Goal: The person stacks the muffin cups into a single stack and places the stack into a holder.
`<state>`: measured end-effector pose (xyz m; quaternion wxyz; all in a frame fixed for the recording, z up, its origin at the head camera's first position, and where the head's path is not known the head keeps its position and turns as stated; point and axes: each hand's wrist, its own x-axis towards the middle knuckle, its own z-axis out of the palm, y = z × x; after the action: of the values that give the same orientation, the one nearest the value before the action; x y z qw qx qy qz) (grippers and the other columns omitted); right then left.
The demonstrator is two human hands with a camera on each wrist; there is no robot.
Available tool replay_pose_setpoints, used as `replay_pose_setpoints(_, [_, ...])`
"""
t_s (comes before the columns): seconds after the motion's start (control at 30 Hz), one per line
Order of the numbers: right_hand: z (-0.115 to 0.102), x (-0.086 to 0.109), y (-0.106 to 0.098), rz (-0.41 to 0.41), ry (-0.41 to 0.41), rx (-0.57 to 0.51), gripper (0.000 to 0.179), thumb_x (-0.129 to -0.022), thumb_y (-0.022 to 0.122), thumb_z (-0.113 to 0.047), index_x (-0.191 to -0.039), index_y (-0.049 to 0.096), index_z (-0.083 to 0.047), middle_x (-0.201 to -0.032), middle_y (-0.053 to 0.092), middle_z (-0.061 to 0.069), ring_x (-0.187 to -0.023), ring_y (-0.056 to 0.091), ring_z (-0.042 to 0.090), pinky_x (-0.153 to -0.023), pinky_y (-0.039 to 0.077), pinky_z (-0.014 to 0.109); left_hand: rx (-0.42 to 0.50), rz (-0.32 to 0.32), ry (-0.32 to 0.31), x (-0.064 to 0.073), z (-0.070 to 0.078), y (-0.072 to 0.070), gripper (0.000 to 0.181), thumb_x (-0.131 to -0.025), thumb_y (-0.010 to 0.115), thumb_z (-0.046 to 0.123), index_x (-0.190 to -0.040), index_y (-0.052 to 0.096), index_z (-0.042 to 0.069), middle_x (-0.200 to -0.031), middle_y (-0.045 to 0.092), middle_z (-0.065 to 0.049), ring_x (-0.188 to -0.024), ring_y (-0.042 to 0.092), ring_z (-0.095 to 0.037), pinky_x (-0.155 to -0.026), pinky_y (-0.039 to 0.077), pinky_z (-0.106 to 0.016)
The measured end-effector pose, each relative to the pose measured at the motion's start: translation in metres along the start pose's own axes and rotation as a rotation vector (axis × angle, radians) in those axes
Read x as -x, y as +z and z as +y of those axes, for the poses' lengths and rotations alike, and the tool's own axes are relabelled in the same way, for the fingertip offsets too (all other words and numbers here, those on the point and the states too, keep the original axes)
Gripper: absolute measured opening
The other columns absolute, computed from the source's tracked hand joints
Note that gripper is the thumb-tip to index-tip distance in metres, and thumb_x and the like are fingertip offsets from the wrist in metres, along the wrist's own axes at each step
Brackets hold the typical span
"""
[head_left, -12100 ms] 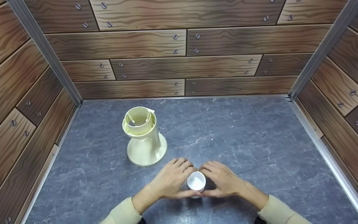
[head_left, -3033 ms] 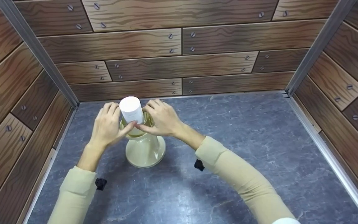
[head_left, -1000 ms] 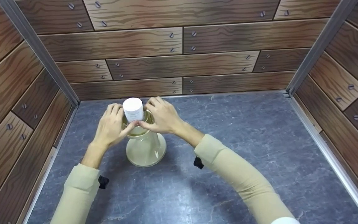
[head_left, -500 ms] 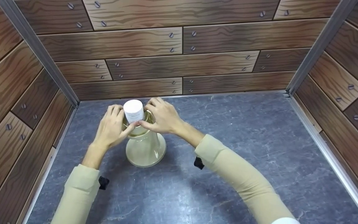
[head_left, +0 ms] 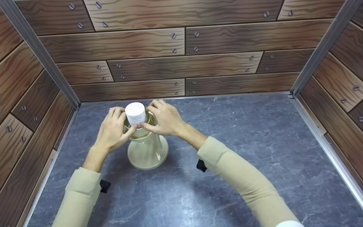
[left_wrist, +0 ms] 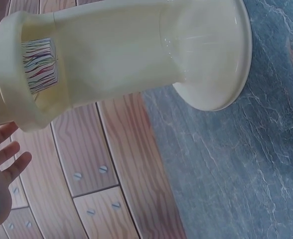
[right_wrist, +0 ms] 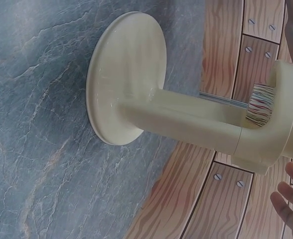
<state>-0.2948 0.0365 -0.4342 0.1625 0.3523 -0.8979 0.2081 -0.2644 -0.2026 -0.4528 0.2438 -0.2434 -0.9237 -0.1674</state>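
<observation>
A white cylinder (head_left: 135, 109) with a flat top stands upright in the round collar of a cream stand (head_left: 146, 154), its lower part hidden by the collar. My left hand (head_left: 110, 129) and right hand (head_left: 165, 118) hold the cylinder from both sides. Both thumbs meet at its front, while the index fingers reach round the sides. The other fingers are beside the collar. Through the stand's side opening, a white surface with wavy coloured lines (left_wrist: 39, 64) shows in the left wrist view; the right wrist view shows the same lined surface (right_wrist: 260, 103).
The stand's wide round base (right_wrist: 131, 79) rests on a dark grey marbled table (head_left: 247, 142). Wood-patterned walls (head_left: 181, 69) enclose the back and both sides, with metal strips (head_left: 336, 157) along the edges.
Earlier, both hands held the white piece at the table's front; they carried it to the stand. Over the last second the cylinder has sunk slightly into the collar, hands almost still.
</observation>
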Motion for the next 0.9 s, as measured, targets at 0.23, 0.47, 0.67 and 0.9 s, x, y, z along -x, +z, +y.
replay_pose_setpoints(0.23, [-0.0006,-0.0002,0.0,-0.008,-0.008,-0.003,0.056,-0.093,0.066,-0.06,-0.123,0.072,-0.013,-0.122,0.067,0.007,-0.112,0.063,0.024,-0.089,0.058,0.041,0.006,0.0,-0.011,0.0007,-0.0003,-0.0036,0.06,-0.097,0.062,0.051,-0.117,0.066,-0.006,-0.123,0.062,-0.023,-0.121,0.055,-0.041,-0.103,0.05,-0.056])
replay_pose_setpoints(0.47, [-0.0011,-0.0013,0.0006,0.0,-0.027,0.013,0.055,-0.094,0.066,-0.059,-0.122,0.072,-0.013,-0.121,0.067,0.007,-0.111,0.064,0.024,-0.09,0.059,0.039,0.001,-0.006,-0.011,0.0006,-0.001,-0.0049,0.062,-0.097,0.062,0.051,-0.119,0.065,-0.007,-0.123,0.061,-0.024,-0.122,0.055,-0.041,-0.105,0.05,-0.057])
replay_pose_setpoints(0.67, [-0.0011,-0.0015,0.0004,-0.008,-0.02,0.011,0.056,-0.094,0.066,-0.06,-0.122,0.072,-0.012,-0.123,0.068,0.007,-0.112,0.064,0.024,-0.09,0.058,0.04,0.0,-0.013,-0.012,0.0001,-0.001,-0.0047,0.063,-0.097,0.06,0.051,-0.12,0.065,-0.008,-0.124,0.061,-0.024,-0.122,0.054,-0.041,-0.106,0.049,-0.056])
replay_pose_setpoints(0.9, [-0.0008,-0.0009,0.0004,-0.014,-0.016,-0.004,0.057,-0.095,0.065,-0.061,-0.124,0.071,-0.012,-0.125,0.068,0.007,-0.113,0.063,0.024,-0.091,0.058,0.04,-0.001,-0.017,-0.013,0.0007,-0.001,-0.0042,0.064,-0.098,0.061,0.051,-0.122,0.064,-0.008,-0.125,0.062,-0.025,-0.123,0.055,-0.042,-0.107,0.048,-0.056])
